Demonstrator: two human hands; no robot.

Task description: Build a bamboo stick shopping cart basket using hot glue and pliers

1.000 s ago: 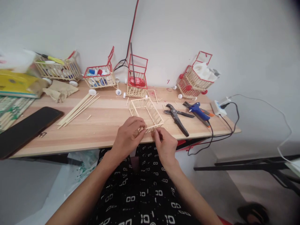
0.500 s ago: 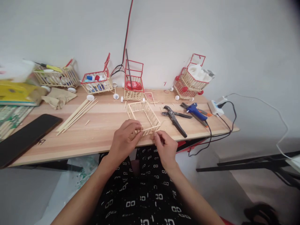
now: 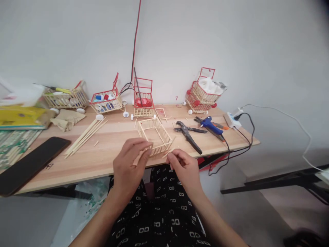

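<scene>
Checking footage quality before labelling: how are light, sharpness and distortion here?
Head view: even, soft light, faint shadows, no glare; wide-angle bend darkens the top right corner; left hand, right hand and stick basket slightly soft.

Small dark pen marks on the wooden table (image 3: 108, 156) edge, unreadable, no other text legible

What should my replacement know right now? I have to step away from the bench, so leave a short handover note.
Left hand: pinches a short wooden stick at the near end of the stick basket.
Right hand: holds another thin stick just off the basket's near right corner.
Basket frame stands on the table, walls up, unpainted, no wheels.
Pliers and blue glue gun lie to its right.
</scene>
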